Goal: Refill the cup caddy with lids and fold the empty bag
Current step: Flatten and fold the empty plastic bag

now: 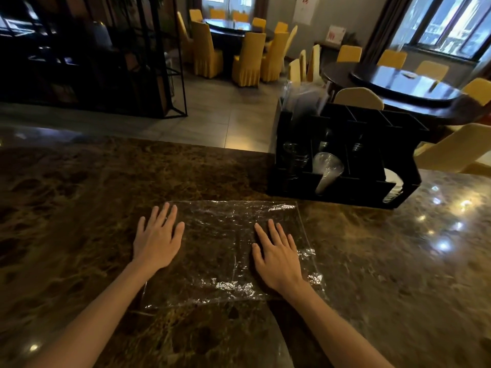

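An empty clear plastic bag (220, 248) lies spread flat on the brown marble counter (79, 208). My left hand (158, 239) rests palm down on the bag's left edge, fingers apart. My right hand (277, 254) presses flat on the bag's right part, fingers spread too. Neither hand grips anything. The black cup caddy (345, 187) stands at the counter's far edge, to the right. It holds clear cups (326, 168), white lids (393, 187) at its right end, and clear wrapped straws (303, 99) in the back left slot.
Beyond the counter's far edge is a dining room with dark round tables (398, 83) and yellow covered chairs (249, 58). A black metal shelf (106, 54) stands at the back left. Bare counter stretches left and right of the bag.
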The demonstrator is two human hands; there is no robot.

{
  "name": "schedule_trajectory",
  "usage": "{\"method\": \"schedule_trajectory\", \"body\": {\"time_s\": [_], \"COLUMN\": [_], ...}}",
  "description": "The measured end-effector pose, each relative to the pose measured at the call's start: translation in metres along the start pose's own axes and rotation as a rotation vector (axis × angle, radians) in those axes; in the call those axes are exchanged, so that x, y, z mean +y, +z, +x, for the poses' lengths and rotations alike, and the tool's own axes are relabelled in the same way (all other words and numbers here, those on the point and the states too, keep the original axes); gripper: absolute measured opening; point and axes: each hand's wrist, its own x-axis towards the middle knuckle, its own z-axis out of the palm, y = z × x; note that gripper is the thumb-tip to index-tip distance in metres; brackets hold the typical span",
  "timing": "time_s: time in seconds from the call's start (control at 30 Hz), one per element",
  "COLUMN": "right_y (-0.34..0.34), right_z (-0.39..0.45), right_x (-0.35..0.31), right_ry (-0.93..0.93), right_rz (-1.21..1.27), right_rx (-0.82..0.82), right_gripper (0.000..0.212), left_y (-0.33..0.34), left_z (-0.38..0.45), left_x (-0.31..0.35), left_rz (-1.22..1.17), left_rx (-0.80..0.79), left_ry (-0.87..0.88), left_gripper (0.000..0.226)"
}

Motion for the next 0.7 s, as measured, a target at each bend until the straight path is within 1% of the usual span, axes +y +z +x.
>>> {"method": "schedule_trajectory", "body": {"time_s": [0.07,0.13,0.23,0.3,0.37,0.47,0.57,0.7], "right_y": [-0.002,-0.001,0.012,0.022,0.027,0.023,0.014,-0.005], "right_z": [-0.001,-0.006,-0.021,-0.032,-0.038,-0.039,-0.034,-0.024], "right_x": [-0.019,-0.044,-0.073,-0.078,-0.070,-0.048,-0.019,0.032], "right_ry": [-0.026,-0.121,-0.276,-0.323,-0.334,-0.287,-0.196,-0.058], "right_rz": [-0.002,0.044,0.094,0.081,0.044,0.009,-0.027,-0.069], "right_rx": [0.022,0.030,-0.027,-0.071,-0.070,-0.061,-0.058,-0.047], "right_gripper": [0.060,0.061,0.062,0.062,0.061,0.059,0.060,0.060], "left_y": [0.002,0.004,0.004,0.002,0.000,-0.002,-0.003,-0.004], "left_z": [-0.006,-0.012,-0.021,-0.027,-0.033,-0.041,-0.047,-0.056], "left_x": [0.002,0.003,0.005,0.003,0.000,-0.002,-0.001,0.003], "left_rz": [-0.004,0.010,0.037,0.037,0.046,0.041,0.038,0.059], "left_rx": [0.018,0.023,0.022,0.021,0.018,0.010,-0.001,0.023], "left_ry": [-0.019,-0.035,-0.064,-0.101,-0.138,-0.163,-0.197,-0.218], "left_gripper": [0.066,0.067,0.066,0.067,0.067,0.068,0.069,0.072]}}
